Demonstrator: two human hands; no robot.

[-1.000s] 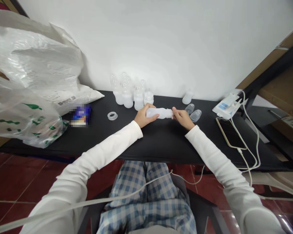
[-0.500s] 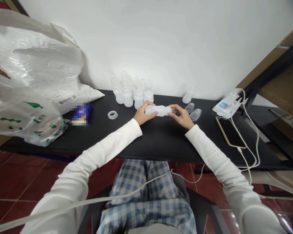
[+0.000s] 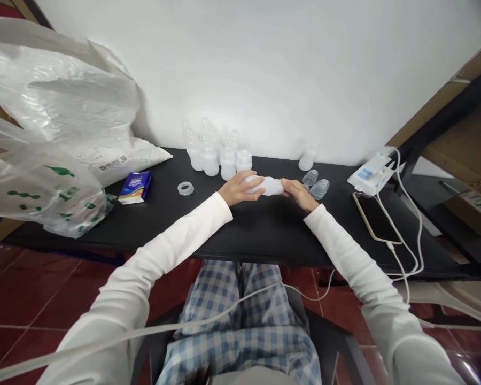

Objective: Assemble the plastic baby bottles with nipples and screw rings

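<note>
A white baby bottle [image 3: 270, 186] lies sideways in the air above the black table. My left hand [image 3: 242, 189] wraps round its base end, fingers across the body. At the neck end, my right hand [image 3: 299, 193] is closed on the bottle's tip, and its fingers hide what sits there. Just right of that hand lie two clear bottle caps [image 3: 319, 189]. Behind my left hand stand several white bottles with clear domed caps [image 3: 210, 155]. A white ring [image 3: 185, 188] rests on the table to the left.
Another white bottle [image 3: 307, 159] stands by the wall. On the right are a white power strip [image 3: 371, 172] and a phone [image 3: 377, 216] with cables. At left sit a blue packet [image 3: 135, 187] and plastic bags [image 3: 76, 187]. A cable crosses my lap.
My left hand's fingers have shifted over the top of the bottle. My right hand's fingers have closed further round the neck end, hiding the clear part seen there before.
</note>
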